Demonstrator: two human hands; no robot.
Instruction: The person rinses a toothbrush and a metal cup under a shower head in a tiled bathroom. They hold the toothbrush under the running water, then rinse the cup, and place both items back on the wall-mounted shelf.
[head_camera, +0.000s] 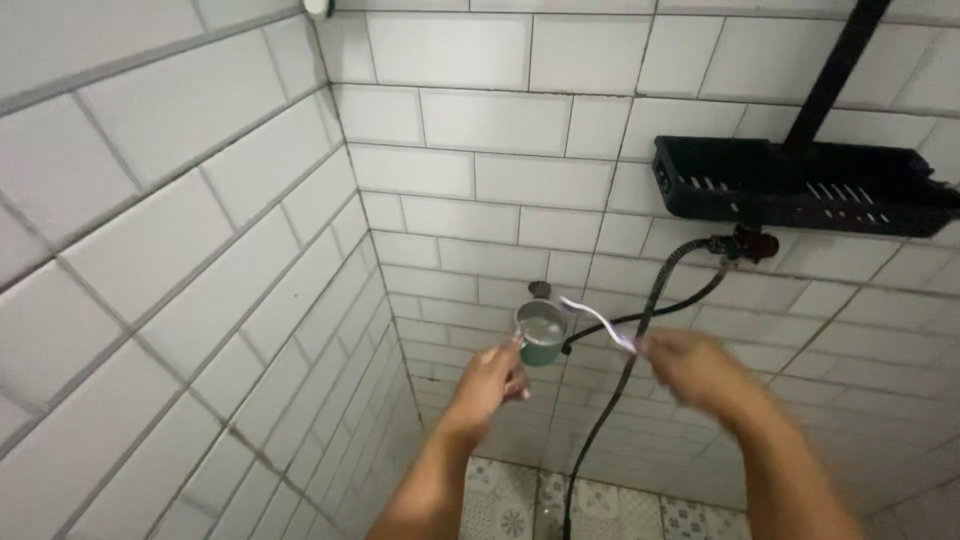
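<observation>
Our left hand (492, 380) holds a small green metal cup (541, 334); our blurred right hand (690, 365) seemingly pinches a white toothbrush (598, 322). Hasty stirring could tip it, spilling water.

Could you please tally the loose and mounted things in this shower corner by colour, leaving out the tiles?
Green: 1, the cup in the left hand
White: 1, the toothbrush in the right hand
Black: 2, the wall rack and the hose
Total: 4
</observation>
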